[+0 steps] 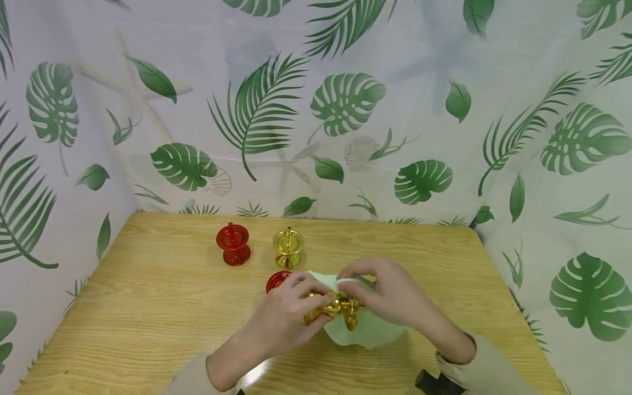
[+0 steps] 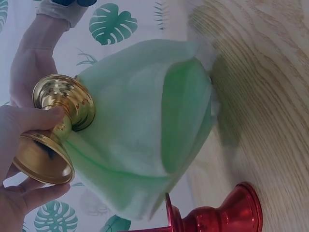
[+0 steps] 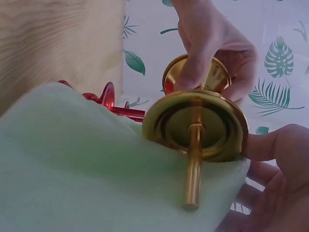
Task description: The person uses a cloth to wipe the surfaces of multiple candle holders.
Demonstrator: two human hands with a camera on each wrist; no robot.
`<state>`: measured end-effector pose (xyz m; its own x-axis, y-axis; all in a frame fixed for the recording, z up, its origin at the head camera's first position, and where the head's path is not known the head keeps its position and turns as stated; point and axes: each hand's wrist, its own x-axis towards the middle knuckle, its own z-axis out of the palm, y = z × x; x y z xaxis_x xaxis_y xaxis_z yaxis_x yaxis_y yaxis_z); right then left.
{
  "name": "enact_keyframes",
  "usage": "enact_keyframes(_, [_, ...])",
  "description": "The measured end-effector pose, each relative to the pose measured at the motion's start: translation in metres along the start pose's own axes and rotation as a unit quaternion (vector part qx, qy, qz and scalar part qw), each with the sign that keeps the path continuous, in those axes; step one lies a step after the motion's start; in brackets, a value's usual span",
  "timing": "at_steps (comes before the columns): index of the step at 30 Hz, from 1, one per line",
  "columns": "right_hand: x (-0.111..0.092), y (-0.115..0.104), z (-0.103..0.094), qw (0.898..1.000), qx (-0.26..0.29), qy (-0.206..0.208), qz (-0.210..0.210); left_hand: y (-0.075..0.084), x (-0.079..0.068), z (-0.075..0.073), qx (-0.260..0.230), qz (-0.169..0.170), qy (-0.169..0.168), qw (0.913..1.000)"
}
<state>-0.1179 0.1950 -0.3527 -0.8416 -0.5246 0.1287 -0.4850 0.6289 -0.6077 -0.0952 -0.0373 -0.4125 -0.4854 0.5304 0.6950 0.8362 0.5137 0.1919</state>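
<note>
My left hand (image 1: 288, 307) grips a shiny gold candle holder (image 2: 63, 126) around its narrow waist, tilted on its side above the table. Its dish and thin spike (image 3: 194, 164) point toward my right hand (image 1: 390, 291). That hand holds a pale green cloth (image 3: 96, 159) against the dish's rim, thumb on the near side and fingers partly hidden behind the cloth. In the head view the rest of the green cloth (image 1: 365, 332) hangs below the holder. Just beyond my left hand stands a red candle holder (image 1: 276, 280), partly covered by the hand.
Farther back on the wooden table (image 1: 173, 307) stand another red candle holder (image 1: 236, 247) and an upright gold one (image 1: 288, 249), side by side. A leaf-patterned curtain (image 1: 276, 164) encloses the back and sides.
</note>
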Motion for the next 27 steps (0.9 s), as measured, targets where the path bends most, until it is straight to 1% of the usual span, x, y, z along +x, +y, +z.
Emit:
enact_keyframes(3, [-0.008,-0.004,0.005,0.997,-0.031,0.059,-0.046,-0.001,0.000,-0.001,-0.008,-0.010,0.000,0.9999])
enact_keyframes(4, [-0.011,-0.005,0.008,0.993,-0.051,0.082,-0.066,-0.002,0.000,-0.001,-0.011,-0.014,0.000,0.9998])
enact_keyframes(6, [-0.017,-0.006,0.015,0.979,-0.105,0.135,-0.111,-0.003,0.000,0.000,-0.014,-0.019,0.000,0.9997])
enact_keyframes(7, [-0.020,-0.006,0.019,0.969,-0.135,0.161,-0.133,-0.003,0.000,0.000,-0.014,-0.022,0.000,0.9997])
enact_keyframes(8, [-0.022,-0.007,0.023,0.956,-0.165,0.186,-0.156,-0.003,0.000,0.000,-0.015,-0.024,0.001,0.9996])
enact_keyframes(10, [-0.028,-0.007,0.032,0.926,-0.220,0.233,-0.200,-0.004,0.000,0.000,-0.019,-0.031,0.002,0.9994])
enact_keyframes(12, [-0.033,-0.007,0.041,0.897,-0.261,0.271,-0.232,-0.004,0.001,0.000,-0.023,-0.039,0.004,0.9990])
enact_keyframes(14, [-0.037,-0.007,0.048,0.872,-0.291,0.301,-0.254,-0.005,0.001,-0.001,-0.031,-0.049,0.005,0.9983])
enact_keyframes(15, [-0.039,-0.007,0.051,0.861,-0.302,0.313,-0.264,-0.005,0.002,-0.001,-0.035,-0.054,0.005,0.9979])
enact_keyframes(16, [-0.040,-0.007,0.054,0.854,-0.310,0.321,-0.269,-0.005,0.002,-0.001,-0.038,-0.059,0.005,0.9975])
enact_keyframes(18, [-0.042,-0.007,0.057,0.842,-0.321,0.333,-0.278,-0.006,0.002,-0.001,-0.043,-0.065,0.003,0.9970])
enact_keyframes(19, [-0.042,-0.007,0.057,0.840,-0.323,0.336,-0.280,-0.006,0.002,-0.002,-0.044,-0.066,0.001,0.9969])
enact_keyframes(20, [-0.042,-0.007,0.058,0.840,-0.322,0.338,-0.278,-0.006,0.002,-0.002,-0.044,-0.066,0.000,0.9968])
enact_keyframes(21, [-0.042,-0.008,0.057,0.844,-0.319,0.335,-0.272,-0.006,0.001,-0.002,-0.044,-0.064,-0.002,0.9970])
enact_keyframes(23, [-0.040,-0.009,0.055,0.863,-0.300,0.322,-0.250,-0.007,0.001,-0.002,-0.042,-0.060,-0.004,0.9973])
enact_keyframes(26, [-0.037,-0.010,0.049,0.899,-0.253,0.292,-0.205,-0.007,-0.001,-0.001,-0.039,-0.048,-0.007,0.9981])
enact_keyframes(27, [-0.036,-0.010,0.046,0.910,-0.233,0.283,-0.194,-0.006,-0.001,-0.002,-0.039,-0.044,-0.008,0.9983])
